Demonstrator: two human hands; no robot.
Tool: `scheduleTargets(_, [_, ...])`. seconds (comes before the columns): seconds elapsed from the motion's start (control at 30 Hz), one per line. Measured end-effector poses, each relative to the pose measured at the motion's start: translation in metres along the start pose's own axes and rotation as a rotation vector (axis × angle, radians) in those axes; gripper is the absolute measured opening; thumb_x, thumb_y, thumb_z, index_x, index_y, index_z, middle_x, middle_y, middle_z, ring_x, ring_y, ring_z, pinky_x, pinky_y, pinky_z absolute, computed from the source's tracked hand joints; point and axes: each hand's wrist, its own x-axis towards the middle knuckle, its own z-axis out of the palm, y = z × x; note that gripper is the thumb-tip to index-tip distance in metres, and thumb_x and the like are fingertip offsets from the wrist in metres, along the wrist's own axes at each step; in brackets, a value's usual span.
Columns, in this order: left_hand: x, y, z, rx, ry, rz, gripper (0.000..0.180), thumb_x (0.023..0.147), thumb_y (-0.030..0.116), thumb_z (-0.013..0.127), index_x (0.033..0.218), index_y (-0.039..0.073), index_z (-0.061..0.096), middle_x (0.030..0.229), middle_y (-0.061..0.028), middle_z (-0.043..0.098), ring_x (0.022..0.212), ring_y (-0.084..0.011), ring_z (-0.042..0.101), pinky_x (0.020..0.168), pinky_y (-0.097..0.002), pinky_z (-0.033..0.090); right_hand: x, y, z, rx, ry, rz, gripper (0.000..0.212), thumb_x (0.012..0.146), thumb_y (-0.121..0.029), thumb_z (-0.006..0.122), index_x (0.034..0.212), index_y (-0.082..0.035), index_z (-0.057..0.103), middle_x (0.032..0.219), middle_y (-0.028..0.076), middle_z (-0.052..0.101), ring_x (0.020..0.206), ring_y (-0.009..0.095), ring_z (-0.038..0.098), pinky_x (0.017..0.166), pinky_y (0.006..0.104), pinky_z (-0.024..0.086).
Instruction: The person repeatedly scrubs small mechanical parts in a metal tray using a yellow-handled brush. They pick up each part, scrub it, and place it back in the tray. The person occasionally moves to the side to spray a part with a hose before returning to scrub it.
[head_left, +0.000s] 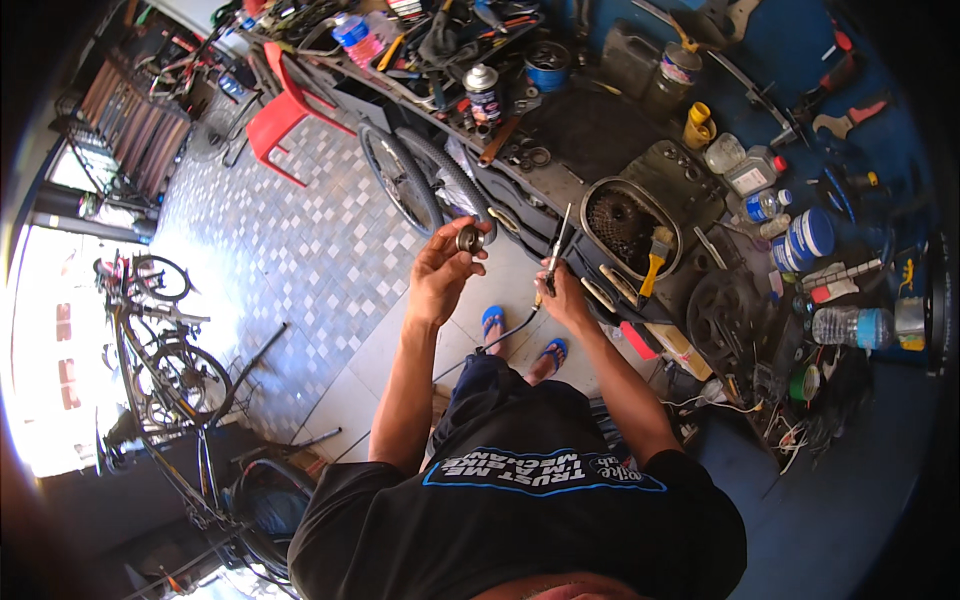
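My left hand (437, 278) is raised over the floor, its fingers closed round a small ring-shaped metal part (467, 239) with a hole in its middle. To the right, beside the bench edge, my right hand (566, 302) grips an air blow gun (557, 246). The thin nozzle points away from me, up past the hand. A dark hose (512, 334) runs from the gun down to the left. Just right of it, an oval metal basin (590, 196) on the bench holds a bicycle cassette (615, 218) and a brush with a yellow handle (654, 272).
The cluttered workbench (565, 130) carries a spray can (482, 95), several bottles and a blue-and-white tub (803, 240). Bicycle wheels (400, 180) lean against its front. A red chair (285, 115) stands on the tiled floor, and bicycles (165, 370) are at the left.
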Motion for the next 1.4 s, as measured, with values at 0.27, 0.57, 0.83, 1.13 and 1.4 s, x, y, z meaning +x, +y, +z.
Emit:
scheduleTargets(0.27, [0.064,-0.023,-0.013,0.822,0.044,0.07,0.048,0.088,0.001,0.078,0.134,0.004,0.065,0.124,-0.0077,0.071,0.091,-0.0096,0.064,0.078,-0.0269,0.056,0.076,0.023,0.02,-0.004,0.302,0.117,0.029,0.098,-0.023,0.07,0.118,-0.005,0.061,0.102,0.017,0.073,0.095,0.037,0.072,0.081,0.0451,0.056])
scheduleTargets(0.57, [0.149,-0.029,-0.001,0.769,-0.193,0.084,0.047,0.089,0.0,0.079,0.134,0.001,0.064,0.121,-0.008,0.072,0.092,-0.0094,0.066,0.076,-0.0244,0.056,0.078,0.017,0.024,-0.234,0.073,0.343,0.043,0.099,-0.038,0.063,0.112,0.002,0.063,0.102,0.028,0.072,0.097,0.047,0.07,0.083,0.0555,0.055])
scheduleTargets(0.83, [0.242,-0.056,0.138,1.058,-0.438,0.378,0.051,0.081,0.009,0.086,0.13,0.009,0.069,0.108,-0.0103,0.071,0.081,-0.0157,0.065,0.072,-0.0307,0.056,-0.014,-0.049,-0.116,-0.071,-0.362,0.234,0.053,0.098,-0.046,0.068,0.131,-0.005,0.064,0.108,0.017,0.077,0.098,0.035,0.074,0.087,0.0439,0.057])
scheduleTargets(1.13, [0.309,-0.212,0.258,1.629,-0.575,0.079,0.053,0.08,0.032,0.088,0.126,0.012,0.069,0.125,-0.0124,0.07,0.115,-0.0356,0.069,0.097,-0.0477,0.057,-0.094,-0.085,-0.237,-0.207,0.01,0.279,0.05,0.096,-0.042,0.069,0.13,-0.006,0.066,0.106,0.013,0.077,0.097,0.034,0.073,0.085,0.0416,0.055])
scheduleTargets(1.4, [0.308,-0.239,0.243,1.56,-0.485,0.312,0.057,0.081,0.032,0.088,0.13,0.012,0.067,0.124,-0.0168,0.072,0.12,-0.0371,0.067,0.096,-0.0485,0.056,-0.13,-0.073,-0.267,-0.227,0.077,0.352,0.043,0.097,-0.039,0.069,0.128,-0.009,0.067,0.099,0.014,0.076,0.097,0.039,0.072,0.084,0.0483,0.055])
